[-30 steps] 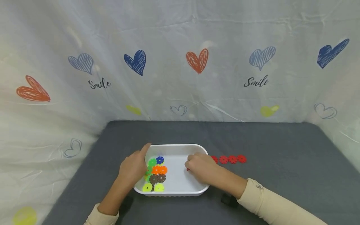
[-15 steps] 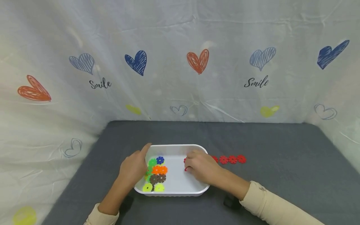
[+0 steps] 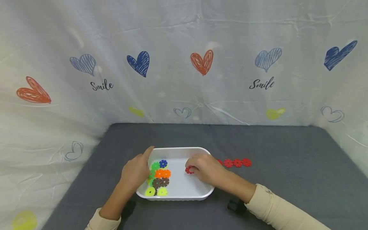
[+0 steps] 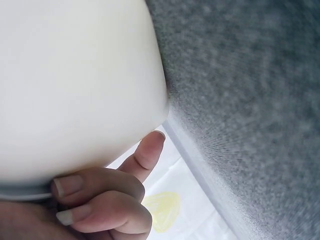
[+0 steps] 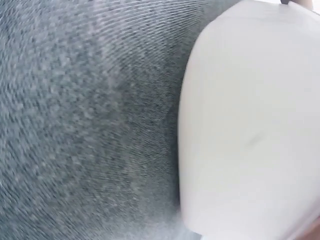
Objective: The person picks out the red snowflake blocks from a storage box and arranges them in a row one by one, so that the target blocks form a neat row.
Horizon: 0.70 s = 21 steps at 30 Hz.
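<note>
A white plastic tray (image 3: 179, 188) sits on the grey cloth. At its left end my left hand (image 3: 136, 171) grips the rim; in the left wrist view the fingers (image 4: 110, 212) curl against the tray's outer wall (image 4: 75, 85). Inside the right half, my right hand (image 3: 205, 169) pinches a red notched flower disc (image 3: 188, 170), partly covered by the fingers. Toward the left end lie several more discs: blue (image 3: 163, 164), green (image 3: 155, 165), orange (image 3: 162, 173), brown (image 3: 164, 182) and yellow (image 3: 150, 191). The right wrist view shows mostly the tray's outer wall (image 5: 250, 125).
A row of several red discs (image 3: 237, 163) lies on the cloth just right of the tray, its near end behind my right hand. A small black object (image 3: 236, 206) is below the right forearm. A white curtain with printed hearts (image 3: 202, 62) rises behind the table.
My right hand has shifted slightly left within the tray, and more of the red disc shows at its fingertips. The left hand stays on the rim.
</note>
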Motion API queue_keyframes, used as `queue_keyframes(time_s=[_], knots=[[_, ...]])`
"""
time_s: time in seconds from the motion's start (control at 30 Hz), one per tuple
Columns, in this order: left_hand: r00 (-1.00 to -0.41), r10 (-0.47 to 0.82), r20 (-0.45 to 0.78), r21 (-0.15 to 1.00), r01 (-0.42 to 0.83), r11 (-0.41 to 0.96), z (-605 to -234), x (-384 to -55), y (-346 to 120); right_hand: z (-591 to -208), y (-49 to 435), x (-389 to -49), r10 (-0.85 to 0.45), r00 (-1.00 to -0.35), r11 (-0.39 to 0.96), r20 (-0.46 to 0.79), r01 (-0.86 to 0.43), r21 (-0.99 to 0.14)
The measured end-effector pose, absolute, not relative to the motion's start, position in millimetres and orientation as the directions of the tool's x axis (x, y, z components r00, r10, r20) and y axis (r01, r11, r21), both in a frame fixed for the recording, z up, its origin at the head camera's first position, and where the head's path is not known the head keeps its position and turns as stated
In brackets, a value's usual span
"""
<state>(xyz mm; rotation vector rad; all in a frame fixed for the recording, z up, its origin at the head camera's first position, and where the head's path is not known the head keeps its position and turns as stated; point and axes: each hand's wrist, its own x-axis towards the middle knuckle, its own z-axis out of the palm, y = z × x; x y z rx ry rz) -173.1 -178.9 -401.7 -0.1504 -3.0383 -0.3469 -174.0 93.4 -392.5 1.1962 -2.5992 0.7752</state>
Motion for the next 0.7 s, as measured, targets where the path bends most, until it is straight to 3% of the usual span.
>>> queue_keyframes(time_s=[0.7], knots=[[-0.992, 0.090, 0.091, 0.228, 0.108, 0.968, -401, -172, -178, -372, 123, -173, -0.560, -0.734, 0.538, 0.384, -0.675, -0.505]])
